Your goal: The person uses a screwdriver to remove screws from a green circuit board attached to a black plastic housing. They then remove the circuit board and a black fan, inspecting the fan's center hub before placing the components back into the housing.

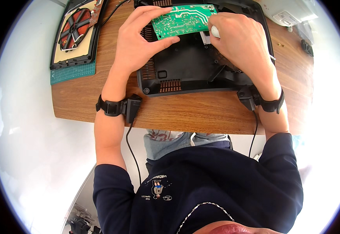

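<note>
My left hand grips the left end of a green circuit board, thumb at its lower edge and fingers at its upper edge, with the soldered side facing up. My right hand is closed at the board's right end, around a white rounded object that is mostly hidden. The board is held over a black plastic housing with vent slots. Below the board's right part, a pale strip shows. Both wrists wear strapped black devices with cables.
At the left, a black-framed panel with a red and black round part lies on a green cutting mat. The wooden table holds a white container and a small black object at back right. A cable runs behind the panel.
</note>
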`<state>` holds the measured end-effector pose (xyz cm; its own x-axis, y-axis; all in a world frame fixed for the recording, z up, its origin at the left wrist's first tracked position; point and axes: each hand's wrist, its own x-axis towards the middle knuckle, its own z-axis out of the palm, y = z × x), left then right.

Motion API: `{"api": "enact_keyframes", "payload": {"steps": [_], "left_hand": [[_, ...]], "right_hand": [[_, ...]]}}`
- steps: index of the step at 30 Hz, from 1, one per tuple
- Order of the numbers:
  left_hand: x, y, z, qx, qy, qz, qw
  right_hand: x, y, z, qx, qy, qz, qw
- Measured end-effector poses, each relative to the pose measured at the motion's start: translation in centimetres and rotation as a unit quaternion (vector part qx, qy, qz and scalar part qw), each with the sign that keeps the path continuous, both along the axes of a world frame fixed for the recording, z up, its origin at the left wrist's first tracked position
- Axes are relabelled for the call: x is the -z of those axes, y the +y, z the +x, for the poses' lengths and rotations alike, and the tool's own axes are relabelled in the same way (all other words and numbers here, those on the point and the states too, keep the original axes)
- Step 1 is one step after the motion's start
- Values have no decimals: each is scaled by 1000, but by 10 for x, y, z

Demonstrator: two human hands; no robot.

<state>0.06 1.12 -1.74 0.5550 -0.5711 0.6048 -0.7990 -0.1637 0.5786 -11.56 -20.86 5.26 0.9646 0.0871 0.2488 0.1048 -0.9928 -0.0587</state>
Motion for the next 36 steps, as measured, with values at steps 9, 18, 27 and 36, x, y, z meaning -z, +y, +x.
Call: {"api": "enact_keyframes", "payload": {"steps": [9,18,27,36], "left_hand": [[4,4,2,9,83,-7,996],[3,5,1,-6,87,-3,996],[2,2,3,-22,-3,-26,999],[-1,3,1,1,-27,-21,999]], "right_hand": [[-11,-14,1,1,-32,88,996],[-15,-11,2,44,12,101,994],[-10,-11,4,61,32,121,990],[-9,-8,3,79,45,104,990]]}}
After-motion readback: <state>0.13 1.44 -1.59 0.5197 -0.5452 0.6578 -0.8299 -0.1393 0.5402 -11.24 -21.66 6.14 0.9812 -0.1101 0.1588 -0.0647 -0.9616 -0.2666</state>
